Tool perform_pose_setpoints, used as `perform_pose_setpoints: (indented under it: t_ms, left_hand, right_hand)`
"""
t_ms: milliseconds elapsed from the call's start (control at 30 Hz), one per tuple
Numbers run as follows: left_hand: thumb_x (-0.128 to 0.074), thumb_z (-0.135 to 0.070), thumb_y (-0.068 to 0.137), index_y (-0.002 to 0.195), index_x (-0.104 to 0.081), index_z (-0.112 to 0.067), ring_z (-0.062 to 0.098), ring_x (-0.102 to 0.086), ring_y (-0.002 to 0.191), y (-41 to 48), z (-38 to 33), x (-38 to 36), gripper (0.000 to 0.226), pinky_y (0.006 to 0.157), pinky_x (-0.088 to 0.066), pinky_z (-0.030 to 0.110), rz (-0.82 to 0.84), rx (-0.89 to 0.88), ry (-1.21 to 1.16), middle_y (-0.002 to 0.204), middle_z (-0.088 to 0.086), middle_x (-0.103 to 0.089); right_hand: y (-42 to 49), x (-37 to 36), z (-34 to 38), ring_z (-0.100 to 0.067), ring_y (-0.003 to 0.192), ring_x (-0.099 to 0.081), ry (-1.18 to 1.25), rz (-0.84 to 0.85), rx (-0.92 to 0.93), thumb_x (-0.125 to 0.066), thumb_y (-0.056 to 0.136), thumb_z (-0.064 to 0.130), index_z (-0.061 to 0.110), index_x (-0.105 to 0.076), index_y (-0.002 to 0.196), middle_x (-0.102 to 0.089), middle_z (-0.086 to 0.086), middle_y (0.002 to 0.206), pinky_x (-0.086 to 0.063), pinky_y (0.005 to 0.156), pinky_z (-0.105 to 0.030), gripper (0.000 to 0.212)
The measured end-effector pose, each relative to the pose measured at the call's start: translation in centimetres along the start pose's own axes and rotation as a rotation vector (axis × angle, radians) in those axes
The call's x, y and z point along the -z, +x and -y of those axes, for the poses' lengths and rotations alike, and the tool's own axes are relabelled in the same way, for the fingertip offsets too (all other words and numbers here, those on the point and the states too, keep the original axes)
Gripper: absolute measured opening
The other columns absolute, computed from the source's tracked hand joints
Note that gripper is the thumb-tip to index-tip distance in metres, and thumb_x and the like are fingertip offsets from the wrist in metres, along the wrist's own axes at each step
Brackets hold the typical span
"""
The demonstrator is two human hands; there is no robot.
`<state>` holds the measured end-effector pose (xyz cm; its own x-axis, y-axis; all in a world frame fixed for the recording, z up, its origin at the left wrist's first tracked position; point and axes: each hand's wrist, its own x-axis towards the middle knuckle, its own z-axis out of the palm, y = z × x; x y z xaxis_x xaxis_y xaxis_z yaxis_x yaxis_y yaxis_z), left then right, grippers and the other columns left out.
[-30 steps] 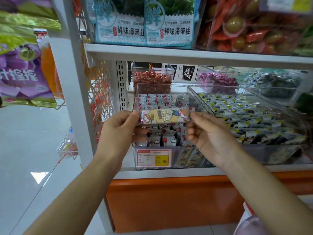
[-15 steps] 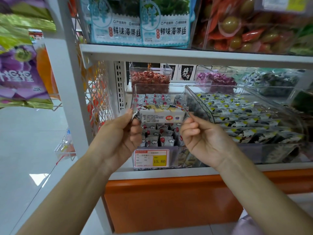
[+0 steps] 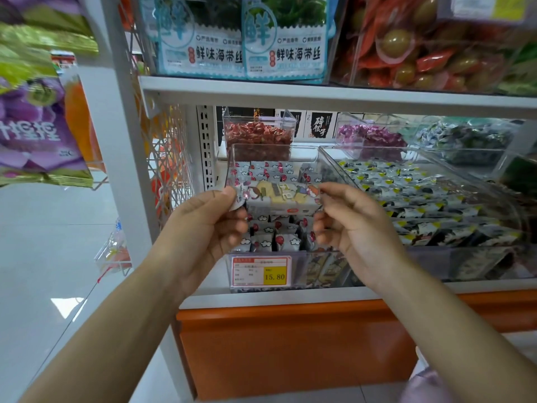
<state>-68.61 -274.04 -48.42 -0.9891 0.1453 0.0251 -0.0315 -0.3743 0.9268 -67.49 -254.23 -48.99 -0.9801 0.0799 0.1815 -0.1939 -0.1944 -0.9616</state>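
1. Plainly, the packet (image 3: 280,197) is a light thing: a small bar in printed film, held level in the air in front of the bin (image 3: 232,164), above the small sweets (image 3: 273,242) that lie in it.
2. The film looks smooth and a little slick, and the bar inside seems soft enough to dent or crumble if squeezed across its middle.
3. The best hold is likely the flat crimped seals at the two ends, which give a dry, thin edge to pinch without pressing the filling.
4. The left hand (image 3: 203,225) does just that: its thumb and fingers (image 3: 229,191) are closed in a pinch on the left end seal, the other fingers curled under.
5. The right hand (image 3: 351,225) pinches the right end between its fingertips (image 3: 334,189), the rest of the fingers bent loosely into the palm.
6. Both hands hold the packet only; neither touches the bin.
7. Below, a price tag (image 3: 261,271) sits on the bin's front, and the bin stands on the white shelf (image 3: 261,299).
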Motion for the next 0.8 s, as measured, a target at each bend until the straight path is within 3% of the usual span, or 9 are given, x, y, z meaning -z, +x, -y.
perform_pose_setpoints:
  t_ms: [100,200,300,433,600,700,800]
  left_hand:
    - [-0.054,-0.018,0.091,0.08,-0.055,-0.008,0.01,-0.058,0.053,0.11,0.11,0.24,0.015,0.046,-0.047,0.018,-0.026,-0.071,0.131,0.067,0.004,-0.062]
    - [-0.06,-0.017,0.084,0.082,-0.054,-0.006,0.013,-0.064,0.06,0.05,-0.08,0.27,0.013,0.049,-0.049,0.018,0.002,-0.095,0.17,0.07,0.007,-0.066]
    - [-0.064,-0.029,0.071,0.087,-0.056,-0.006,0.014,-0.069,0.071,-0.15,-0.22,0.02,0.03,0.055,-0.052,0.018,0.016,-0.114,0.226,0.079,0.006,-0.071]
    - [-0.063,-0.017,0.082,0.096,-0.057,-0.007,0.015,-0.071,0.075,-0.09,0.04,-0.15,0.018,0.06,-0.054,0.019,-0.038,-0.181,0.332,0.089,0.01,-0.068]
    - [-0.059,-0.01,0.087,0.114,-0.062,-0.016,0.014,-0.07,0.084,-0.4,-0.09,-0.16,0.028,0.068,-0.055,0.018,0.054,-0.215,0.438,0.102,0.007,-0.068]
    - [-0.063,-0.012,0.084,0.105,-0.066,-0.024,0.011,-0.07,0.085,-0.59,-0.25,-0.25,0.025,0.07,-0.055,0.018,0.083,-0.244,0.545,0.102,-0.002,-0.068]
    - [-0.067,-0.02,0.081,0.097,-0.066,-0.03,0.014,-0.067,0.083,-0.62,-0.22,-0.25,0.019,0.073,-0.056,0.027,0.069,-0.267,0.696,0.095,-0.005,-0.069]
  right_hand:
    - [0.01,-0.03,0.06,-0.017,0.07,-0.066,-0.055,0.032,0.072,-0.047,0.095,0.006,0.016,-0.064,0.096,-0.061,-0.009,0.09,-0.053,0.052,-0.025,0.02]
    - [-0.04,-0.12,-0.05,-0.017,0.075,-0.063,-0.069,0.045,0.112,-0.049,0.094,0.014,0.015,-0.064,0.093,-0.057,-0.003,0.089,-0.056,0.061,-0.033,0.015]
    - [0.03,-0.21,-0.36,-0.011,0.074,-0.065,-0.179,0.032,0.166,-0.054,0.091,0.004,0.015,-0.059,0.09,-0.058,0.002,0.088,-0.058,0.069,-0.035,0.012]
    - [0.15,-0.26,-0.6,-0.017,0.082,-0.068,-0.246,0.053,0.187,-0.056,0.089,0.002,0.016,-0.062,0.096,-0.061,-0.006,0.101,-0.058,0.07,-0.03,0.017]
    - [0.15,-0.13,-0.67,-0.018,0.083,-0.068,-0.281,0.02,0.198,-0.064,0.085,0.011,0.017,-0.071,0.089,-0.07,-0.001,0.087,-0.057,0.066,-0.025,0.01]
    - [0.29,0.06,-0.61,-0.005,0.073,-0.065,-0.373,-0.055,0.228,-0.066,0.083,0.017,0.018,-0.071,0.076,-0.069,0.007,0.074,-0.052,0.063,-0.017,0.009]
    - [0.3,0.07,-0.53,-0.001,0.064,-0.061,-0.46,-0.095,0.261,-0.064,0.086,0.017,0.017,-0.069,0.071,-0.068,0.004,0.072,-0.047,0.056,-0.014,0.015]
